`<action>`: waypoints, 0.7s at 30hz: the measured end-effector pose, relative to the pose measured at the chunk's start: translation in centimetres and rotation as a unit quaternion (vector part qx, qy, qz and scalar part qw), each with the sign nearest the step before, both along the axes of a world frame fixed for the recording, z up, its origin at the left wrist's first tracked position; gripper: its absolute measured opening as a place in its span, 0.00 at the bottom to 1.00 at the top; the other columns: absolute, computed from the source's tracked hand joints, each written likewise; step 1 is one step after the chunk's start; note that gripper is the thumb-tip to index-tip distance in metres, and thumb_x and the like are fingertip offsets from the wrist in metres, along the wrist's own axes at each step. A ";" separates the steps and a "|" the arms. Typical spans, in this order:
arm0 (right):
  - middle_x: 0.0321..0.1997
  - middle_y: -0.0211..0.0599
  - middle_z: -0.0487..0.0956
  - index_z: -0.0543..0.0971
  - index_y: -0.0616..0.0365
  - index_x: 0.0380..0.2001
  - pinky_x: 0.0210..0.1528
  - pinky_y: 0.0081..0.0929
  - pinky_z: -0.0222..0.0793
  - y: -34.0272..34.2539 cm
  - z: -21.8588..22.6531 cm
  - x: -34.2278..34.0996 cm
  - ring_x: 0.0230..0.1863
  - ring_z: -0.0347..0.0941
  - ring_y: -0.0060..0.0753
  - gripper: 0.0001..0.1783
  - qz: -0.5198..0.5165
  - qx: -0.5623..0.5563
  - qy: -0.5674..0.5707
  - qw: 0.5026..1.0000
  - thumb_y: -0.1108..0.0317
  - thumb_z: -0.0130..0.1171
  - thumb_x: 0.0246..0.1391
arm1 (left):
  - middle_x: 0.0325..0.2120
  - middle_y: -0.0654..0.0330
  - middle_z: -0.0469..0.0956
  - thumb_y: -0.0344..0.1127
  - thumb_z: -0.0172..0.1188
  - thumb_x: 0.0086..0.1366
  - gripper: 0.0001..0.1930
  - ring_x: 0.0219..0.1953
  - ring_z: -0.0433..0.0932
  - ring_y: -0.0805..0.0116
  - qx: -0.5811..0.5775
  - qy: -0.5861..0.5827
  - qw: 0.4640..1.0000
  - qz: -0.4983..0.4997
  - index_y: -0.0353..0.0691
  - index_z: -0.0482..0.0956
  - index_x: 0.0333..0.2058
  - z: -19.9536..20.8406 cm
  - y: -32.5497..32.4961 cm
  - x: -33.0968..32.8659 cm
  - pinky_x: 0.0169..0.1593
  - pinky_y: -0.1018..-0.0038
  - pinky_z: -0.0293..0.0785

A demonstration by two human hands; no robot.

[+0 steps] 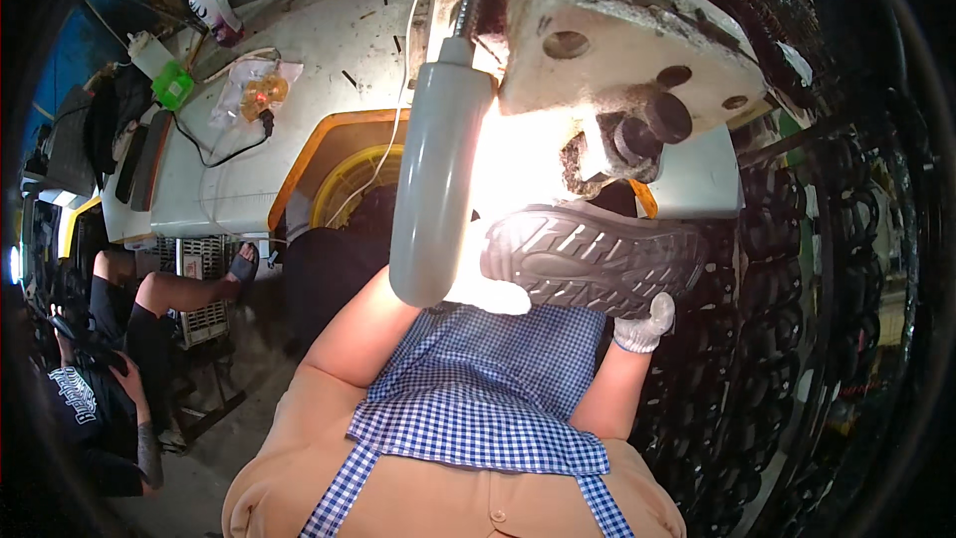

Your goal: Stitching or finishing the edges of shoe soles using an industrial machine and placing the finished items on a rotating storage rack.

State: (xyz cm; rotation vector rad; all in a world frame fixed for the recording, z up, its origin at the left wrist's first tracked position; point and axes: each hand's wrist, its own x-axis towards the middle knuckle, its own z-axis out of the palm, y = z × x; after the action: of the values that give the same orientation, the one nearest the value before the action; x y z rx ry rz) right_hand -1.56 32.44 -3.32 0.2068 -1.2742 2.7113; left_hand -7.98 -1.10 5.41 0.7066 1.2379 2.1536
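A black shoe sole [597,254] with a deep tread faces me under the machine head. My left hand [493,295], in a white glove, is closed on its left end; bright light and the lamp hide part of this hand. The right hand [647,325], gloved too, grips the lower right edge, its thumb against the tread and its other fingers out of sight behind. Just above the sole sits the worn off-white machine head [617,50] with its dark round knobs [652,130]. Whether the sole touches the machine, I cannot tell.
A grey cylindrical lamp [433,179] hangs close over my left forearm. On the white worktable [329,30] lie a plastic bag [254,90], a green container [172,86] and a cable. Black soles or shoes [772,269] hang in rows at right. A seated person [110,369] is at left.
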 end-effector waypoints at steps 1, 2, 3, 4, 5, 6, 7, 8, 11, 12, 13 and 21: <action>0.74 0.45 0.63 0.56 0.53 0.73 0.72 0.58 0.59 0.0 0.2 0.0 0.72 0.61 0.54 0.49 0.000 0.012 0.010 1.000 0.54 0.65 0.52 | 0.64 0.53 0.69 0.28 0.80 0.46 0.54 0.65 0.68 0.64 -0.012 -0.001 1.000 0.018 0.33 0.57 0.70 -0.4 -0.6 0.0 0.67 0.64 0.67; 0.74 0.46 0.63 0.56 0.53 0.73 0.72 0.58 0.59 -0.3 0.4 0.2 0.72 0.61 0.54 0.49 0.002 0.022 0.011 1.000 0.55 0.65 0.52 | 0.64 0.53 0.69 0.28 0.80 0.46 0.54 0.65 0.68 0.64 -0.011 -0.001 1.000 0.018 0.33 0.57 0.70 -0.7 -1.4 0.1 0.67 0.64 0.67; 0.74 0.46 0.63 0.56 0.54 0.73 0.72 0.58 0.59 -0.5 0.9 0.4 0.72 0.61 0.55 0.49 0.000 0.031 0.013 0.999 0.56 0.65 0.52 | 0.64 0.53 0.70 0.27 0.80 0.43 0.54 0.64 0.69 0.64 -0.044 -0.021 0.998 0.027 0.32 0.58 0.69 -0.9 -2.0 0.5 0.67 0.64 0.67; 0.74 0.46 0.63 0.56 0.54 0.73 0.72 0.58 0.60 -0.8 1.3 0.6 0.72 0.61 0.55 0.48 -0.003 0.041 0.012 0.999 0.57 0.65 0.52 | 0.64 0.53 0.70 0.26 0.81 0.41 0.55 0.64 0.69 0.64 -0.076 -0.041 0.996 0.036 0.31 0.60 0.68 -1.2 -2.5 0.8 0.67 0.64 0.67; 0.73 0.47 0.63 0.56 0.54 0.73 0.71 0.57 0.60 -1.1 1.7 0.8 0.72 0.61 0.55 0.48 -0.004 0.050 0.012 0.999 0.58 0.65 0.52 | 0.60 0.55 0.74 0.26 0.82 0.39 0.53 0.62 0.72 0.63 -0.054 -0.052 0.996 0.044 0.30 0.64 0.66 -1.7 -2.6 1.2 0.65 0.63 0.69; 0.73 0.47 0.63 0.56 0.54 0.73 0.71 0.57 0.61 -1.4 2.1 1.0 0.72 0.61 0.55 0.48 -0.007 0.062 0.011 0.998 0.58 0.65 0.52 | 0.60 0.55 0.74 0.26 0.82 0.39 0.53 0.62 0.72 0.63 -0.053 -0.052 0.996 0.043 0.30 0.64 0.66 -2.2 -2.9 1.6 0.65 0.63 0.69; 0.73 0.48 0.63 0.55 0.55 0.73 0.71 0.57 0.61 -1.7 2.5 1.0 0.71 0.62 0.55 0.48 -0.007 0.074 0.010 0.997 0.59 0.65 0.52 | 0.58 0.55 0.75 0.26 0.83 0.37 0.52 0.60 0.74 0.63 -0.031 -0.067 0.994 0.081 0.30 0.66 0.64 -2.5 -3.4 2.0 0.63 0.63 0.71; 0.73 0.48 0.63 0.55 0.55 0.73 0.71 0.57 0.61 -2.1 2.9 0.9 0.71 0.62 0.56 0.48 -0.005 0.086 0.007 0.996 0.60 0.65 0.52 | 0.57 0.55 0.76 0.27 0.82 0.40 0.48 0.58 0.75 0.62 -0.039 -0.061 0.993 0.095 0.30 0.67 0.63 -2.7 -4.0 2.3 0.62 0.64 0.72; 0.73 0.49 0.63 0.55 0.56 0.73 0.70 0.57 0.63 -3.5 3.6 0.1 0.71 0.62 0.56 0.47 0.010 0.122 -0.003 0.992 0.63 0.65 0.53 | 0.55 0.55 0.77 0.29 0.78 0.48 0.40 0.56 0.76 0.61 -0.007 -0.062 0.990 0.130 0.32 0.70 0.60 -1.1 -5.4 2.9 0.60 0.63 0.74; 0.73 0.49 0.63 0.55 0.56 0.73 0.70 0.57 0.63 -4.2 3.8 -0.1 0.71 0.62 0.56 0.47 0.016 0.138 -0.005 0.990 0.63 0.65 0.53 | 0.56 0.54 0.76 0.28 0.77 0.50 0.39 0.57 0.76 0.60 0.039 -0.076 0.988 0.132 0.33 0.70 0.61 -0.4 -5.7 2.9 0.61 0.62 0.73; 0.72 0.50 0.63 0.55 0.56 0.73 0.70 0.57 0.63 -5.1 3.9 -0.4 0.71 0.62 0.56 0.47 0.028 0.149 -0.009 0.988 0.64 0.65 0.53 | 0.57 0.54 0.76 0.27 0.76 0.51 0.38 0.58 0.76 0.60 0.085 -0.093 0.983 0.137 0.34 0.69 0.62 0.0 -6.0 3.1 0.62 0.62 0.73; 0.70 0.52 0.65 0.55 0.59 0.72 0.67 0.53 0.68 -14.5 4.1 -1.8 0.69 0.65 0.54 0.46 0.142 0.134 0.013 0.981 0.74 0.65 0.52 | 0.61 0.47 0.73 0.19 0.69 0.43 0.45 0.63 0.73 0.50 0.201 -0.211 0.936 0.197 0.30 0.65 0.65 -2.2 -10.9 4.2 0.65 0.54 0.70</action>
State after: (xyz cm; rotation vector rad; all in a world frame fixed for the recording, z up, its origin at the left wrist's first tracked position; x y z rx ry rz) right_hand -3.38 17.90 0.74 0.4868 -1.7190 2.7379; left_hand -3.81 -11.98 3.18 0.1194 0.7606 2.7456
